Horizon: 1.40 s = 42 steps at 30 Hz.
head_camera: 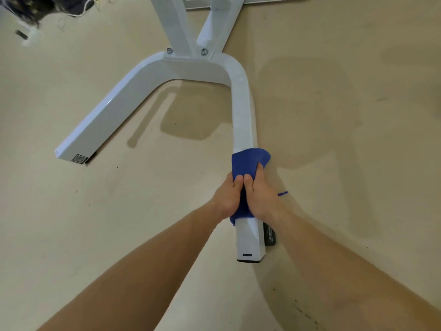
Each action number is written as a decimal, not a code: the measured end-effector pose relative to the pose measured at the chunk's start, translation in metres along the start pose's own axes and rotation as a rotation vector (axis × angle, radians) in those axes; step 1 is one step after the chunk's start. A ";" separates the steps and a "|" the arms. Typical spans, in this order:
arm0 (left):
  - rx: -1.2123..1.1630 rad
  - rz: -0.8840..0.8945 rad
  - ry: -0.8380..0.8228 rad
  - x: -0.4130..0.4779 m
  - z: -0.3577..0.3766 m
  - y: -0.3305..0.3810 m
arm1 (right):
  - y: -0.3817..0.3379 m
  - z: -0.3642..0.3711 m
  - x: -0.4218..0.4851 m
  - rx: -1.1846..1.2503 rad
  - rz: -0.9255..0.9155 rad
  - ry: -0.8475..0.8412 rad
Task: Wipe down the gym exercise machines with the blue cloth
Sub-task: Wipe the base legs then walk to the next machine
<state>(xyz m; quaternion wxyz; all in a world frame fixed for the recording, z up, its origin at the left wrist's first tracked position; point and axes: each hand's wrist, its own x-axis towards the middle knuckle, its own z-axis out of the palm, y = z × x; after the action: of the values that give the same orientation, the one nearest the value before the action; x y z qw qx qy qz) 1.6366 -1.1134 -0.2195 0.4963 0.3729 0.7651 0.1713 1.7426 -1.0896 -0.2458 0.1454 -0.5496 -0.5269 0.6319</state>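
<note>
The blue cloth point(249, 161) is wrapped over the right leg point(242, 115) of a white U-shaped machine base lying on the floor. My left hand point(228, 195) and my right hand point(261, 194) sit side by side, thumbs touching on top, both gripping the cloth around the square tube. The cloth sticks out past my fingers toward the bend and a corner hangs below my left hand. The leg's near end point(250, 249) shows bare below my hands.
The base's left leg point(95, 125) angles out with a label at its tip. Two bolts point(204, 51) fix the uprights at the bend. A black foot pad point(270, 236) sits beside the near end. A loose blue thread point(282, 193) lies on the beige floor.
</note>
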 end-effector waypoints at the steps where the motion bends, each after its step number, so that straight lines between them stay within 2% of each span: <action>1: 0.023 -0.030 -0.025 -0.001 -0.002 0.002 | 0.000 0.000 -0.006 -0.035 0.008 -0.023; 3: 0.047 -0.067 -0.053 0.000 -0.005 0.007 | -0.002 -0.001 -0.008 -0.088 0.017 -0.079; 5: 0.045 -0.093 -0.016 0.006 -0.004 0.009 | -0.006 -0.004 0.000 -0.043 0.037 -0.061; 8: 0.002 -0.037 0.088 0.021 0.001 0.014 | -0.013 -0.008 0.025 0.073 0.051 -0.010; 11: -0.054 0.004 0.168 0.050 -0.005 0.029 | -0.028 -0.017 0.060 0.040 0.016 -0.001; 16: -0.068 0.097 0.179 0.100 -0.024 0.055 | -0.051 -0.029 0.111 0.044 -0.064 0.053; 19: -0.060 0.083 0.177 0.119 -0.030 0.061 | -0.058 -0.032 0.125 0.039 -0.067 0.075; 24: -0.100 0.090 0.194 0.133 -0.033 0.069 | -0.069 -0.038 0.137 -0.047 -0.060 0.084; 29: -0.102 0.131 0.248 0.154 -0.041 0.086 | -0.088 -0.046 0.158 -0.259 -0.199 0.114; 35: -0.099 0.154 0.313 0.186 -0.047 0.105 | -0.101 -0.060 0.203 -0.063 -0.159 0.065; 42: -0.178 0.134 0.328 0.230 -0.061 0.135 | -0.126 -0.076 0.264 -0.110 -0.177 0.039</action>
<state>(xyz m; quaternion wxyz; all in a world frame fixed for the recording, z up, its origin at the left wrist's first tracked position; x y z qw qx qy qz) 1.5839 -0.8465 -0.2519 0.3837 0.3446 0.7909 0.3294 1.6635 -0.7992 -0.2723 0.1804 -0.5204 -0.6042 0.5758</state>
